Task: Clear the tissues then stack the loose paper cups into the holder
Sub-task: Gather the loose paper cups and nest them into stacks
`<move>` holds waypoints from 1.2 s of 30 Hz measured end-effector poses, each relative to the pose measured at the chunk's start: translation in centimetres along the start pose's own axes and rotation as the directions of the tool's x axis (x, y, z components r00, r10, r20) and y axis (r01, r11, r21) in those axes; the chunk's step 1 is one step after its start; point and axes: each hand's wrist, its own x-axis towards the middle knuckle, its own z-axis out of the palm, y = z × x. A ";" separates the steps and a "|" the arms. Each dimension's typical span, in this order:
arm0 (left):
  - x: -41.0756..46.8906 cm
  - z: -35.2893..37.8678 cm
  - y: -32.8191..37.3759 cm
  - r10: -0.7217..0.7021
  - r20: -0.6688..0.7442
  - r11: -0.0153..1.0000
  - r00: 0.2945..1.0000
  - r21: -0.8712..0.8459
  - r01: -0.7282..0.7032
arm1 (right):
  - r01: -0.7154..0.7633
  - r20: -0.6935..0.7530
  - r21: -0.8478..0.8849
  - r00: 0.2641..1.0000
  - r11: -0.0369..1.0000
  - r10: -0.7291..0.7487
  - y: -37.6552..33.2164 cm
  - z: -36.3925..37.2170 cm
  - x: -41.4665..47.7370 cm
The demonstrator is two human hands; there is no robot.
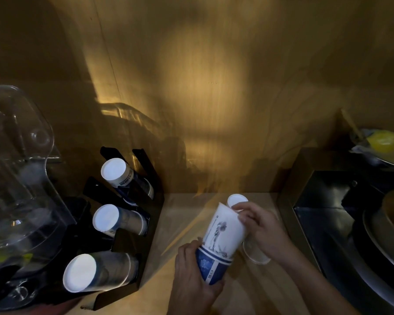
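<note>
A black tiered cup holder [143,226] stands at the left, with three rows of stacked paper cups lying in it, white bases facing me: top row [118,173], middle row [114,220], bottom row [93,272]. Over the counter my left hand [191,280] grips the blue-printed lower end of a nested cup stack [223,233]. My right hand [262,226] holds the white upper cup of that stack near its base. Another white cup [256,253] sits partly hidden behind the stack under my right hand. No tissues show.
A clear plastic dispenser [16,178] fills the left edge beside the holder. A dark metal box [328,201] and round metal trays [378,237] sit at the right, with a yellow item [384,142] behind. A wooden wall backs the beige counter [173,223].
</note>
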 end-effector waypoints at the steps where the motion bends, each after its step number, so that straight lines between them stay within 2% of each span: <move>1: -0.1 0.0 -0.1 -0.009 -0.002 1.000 1.000 -0.018 0.009 | 0.010 -0.015 -0.003 1.000 1.000 -0.010 -0.1 -0.6 0.2; 5: 0.1 -0.1 0.2 -0.010 -0.031 0.998 0.999 -0.065 0.008 | 0.025 -0.007 -0.094 1.000 0.995 -0.026 1.1 -1.0 0.4; 10: 0.0 -0.8 -0.3 -0.028 -0.016 0.999 0.999 -0.027 0.027 | 0.029 0.010 -0.126 1.000 0.992 -0.028 2.3 -0.6 0.0; 12: 0.1 -1.2 -0.5 -0.004 -0.002 1.000 1.000 0.008 0.004 | 0.058 0.058 -0.262 0.997 0.963 -0.045 2.2 -1.0 -0.3; 13: 0.1 -1.4 -0.5 0.011 0.012 1.000 1.000 0.025 -0.012 | 0.118 0.132 -0.437 0.989 0.892 -0.066 2.4 -1.2 -0.3; 15: 0.2 -1.7 -0.3 0.059 0.031 0.997 0.998 0.052 -0.060 | 0.285 0.282 -0.764 0.954 0.579 -0.097 2.6 -1.2 -0.7; 17: 0.4 -1.8 -0.3 0.137 0.043 0.985 0.990 0.095 -0.141 | 0.400 0.358 -0.887 0.912 0.233 -0.202 2.2 -0.2 -1.1; 18: 0.5 -1.8 -0.2 0.145 0.075 0.982 0.987 0.109 -0.153 | 0.423 0.392 -0.898 0.894 0.119 -0.218 2.0 0.5 -1.3; 20: 0.5 -1.7 0.2 0.109 0.173 0.989 0.979 0.079 -0.124 | 0.517 0.508 -0.856 0.830 -0.023 -0.228 2.3 1.9 -1.5; 22: 0.5 -1.5 0.2 0.113 0.218 0.990 0.969 0.063 -0.130 | 0.587 0.582 -0.806 0.768 -0.070 -0.265 3.5 2.7 -1.6; 23: 0.5 -1.4 0.1 0.122 0.225 0.988 0.967 0.069 -0.141 | 0.593 0.588 -0.802 0.761 -0.074 -0.274 4.2 2.7 -1.5; 25: 0.5 -1.3 -0.4 0.112 0.231 0.991 0.967 0.051 -0.127 | 0.569 0.549 -0.822 0.780 -0.025 -0.299 5.0 2.3 -1.5; 29: 0.7 -1.5 -1.8 0.018 0.146 0.998 0.989 -0.063 -0.009 | 0.393 0.321 -0.905 0.882 0.162 -0.346 4.9 0.1 -1.3; 30: 0.8 -1.5 -1.9 -0.013 0.131 0.995 0.991 -0.097 0.026 | 0.363 0.265 -0.899 0.897 0.247 -0.353 4.9 -0.6 -1.3; 32: 0.9 -1.4 -2.1 -0.068 0.104 0.981 0.992 -0.175 0.085 | 0.262 0.106 -0.811 0.945 0.523 -0.309 4.6 -1.7 -1.4; 34: 1.0 -1.2 -2.2 -0.088 0.076 0.973 0.993 -0.208 0.102 | 0.152 -0.096 -0.596 0.961 0.789 -0.258 4.0 -2.5 -1.5; 36: 1.1 -0.9 -2.0 -0.090 0.092 0.970 0.992 -0.216 0.108 | 0.086 -0.333 -0.339 0.920 0.937 -0.205 3.4 -3.2 -1.4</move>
